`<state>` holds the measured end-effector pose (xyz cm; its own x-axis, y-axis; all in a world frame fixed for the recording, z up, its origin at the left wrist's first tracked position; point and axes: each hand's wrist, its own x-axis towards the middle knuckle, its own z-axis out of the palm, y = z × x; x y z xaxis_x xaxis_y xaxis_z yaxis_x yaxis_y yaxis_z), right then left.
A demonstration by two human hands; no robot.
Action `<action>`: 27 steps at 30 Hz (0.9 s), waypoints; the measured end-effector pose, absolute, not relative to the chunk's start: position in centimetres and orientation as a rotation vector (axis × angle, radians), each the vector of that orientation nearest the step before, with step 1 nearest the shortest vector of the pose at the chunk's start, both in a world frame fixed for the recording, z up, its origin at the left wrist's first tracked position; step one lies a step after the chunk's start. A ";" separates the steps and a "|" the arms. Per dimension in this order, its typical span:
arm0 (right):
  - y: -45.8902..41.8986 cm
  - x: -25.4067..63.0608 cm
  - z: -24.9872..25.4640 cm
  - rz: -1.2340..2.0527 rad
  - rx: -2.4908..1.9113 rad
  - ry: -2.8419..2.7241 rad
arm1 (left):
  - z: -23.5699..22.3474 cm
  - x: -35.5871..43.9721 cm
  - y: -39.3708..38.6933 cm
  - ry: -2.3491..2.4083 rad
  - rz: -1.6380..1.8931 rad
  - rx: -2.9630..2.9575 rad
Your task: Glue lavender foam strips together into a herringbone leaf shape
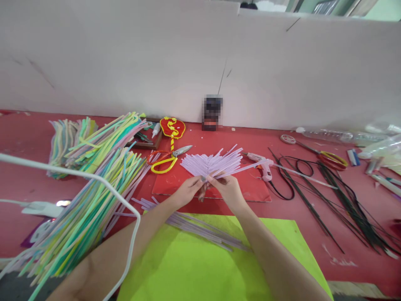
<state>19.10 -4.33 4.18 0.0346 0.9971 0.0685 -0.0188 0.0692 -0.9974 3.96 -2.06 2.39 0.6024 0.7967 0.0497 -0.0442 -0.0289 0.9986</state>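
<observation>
Both hands meet at the lower point of a fan of lilac pipe cleaners [209, 162], laid in a V pattern like feathers. My left hand [191, 188] pinches the fan's base from the left. From the right, my right hand [227, 188] closes its fingers on the same base. One long lilac stem sticks out to the right past that hand. Beneath lies a red board [163, 184]. Loose lilac pipe cleaners [200, 230] rest below the left wrist on a yellow-green sheet [200, 271]. Some fingertips are hidden behind the fan.
Bundles of coloured pipe cleaners [94, 209] fill the left side. Scissors [169, 161] and a red-yellow fan-shaped piece [172, 127] lie behind. A pink glue gun [266, 169], dark wire stems [347, 209] and more scissors [328, 159] are right. A white cable [136, 217] crosses in front.
</observation>
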 end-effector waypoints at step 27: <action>-4.3 19.3 3.7 1.040 -1.276 -1.257 | 2.6 4.0 -2.0 0.859 0.867 1.670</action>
